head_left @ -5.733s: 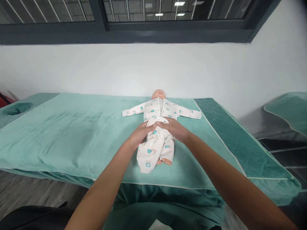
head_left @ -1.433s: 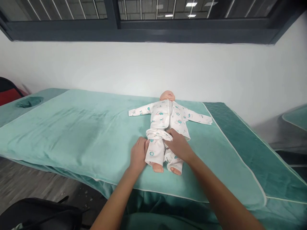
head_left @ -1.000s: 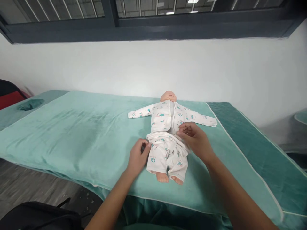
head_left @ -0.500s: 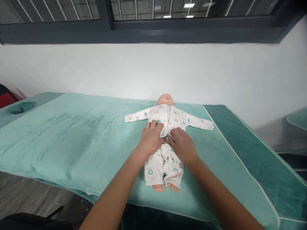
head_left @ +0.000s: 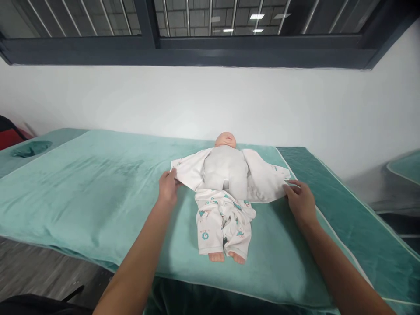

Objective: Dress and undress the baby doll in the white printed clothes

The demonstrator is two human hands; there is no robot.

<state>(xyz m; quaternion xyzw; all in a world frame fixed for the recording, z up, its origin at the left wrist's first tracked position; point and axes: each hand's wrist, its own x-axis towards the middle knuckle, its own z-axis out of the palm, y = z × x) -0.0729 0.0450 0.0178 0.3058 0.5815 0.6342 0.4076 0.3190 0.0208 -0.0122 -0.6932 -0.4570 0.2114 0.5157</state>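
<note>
A baby doll (head_left: 225, 139) lies on its back with its head toward the wall. Its white printed jacket (head_left: 266, 175) is spread wide, baring a plain pale torso (head_left: 225, 168). On the left, my left hand (head_left: 168, 186) pinches the edge of one front panel. My right hand (head_left: 298, 199) grips the edge of the other panel, held out to the right near the sleeve cuff. Printed trousers (head_left: 210, 223) cover the doll's legs, and its bare feet (head_left: 216, 257) stick out toward me.
The doll rests on a bed with a green plush cover (head_left: 98, 188), which has a face hole (head_left: 31, 148) at the far left. A white wall (head_left: 131, 100) and a dark-framed window (head_left: 210, 52) stand behind. Another green surface (head_left: 407, 166) shows at the right.
Both hands have moved apart from the doll's waist, drawing the jacket's front panels outward. The jacket was nearly closed over the chest and now lies open, exposing the torso.
</note>
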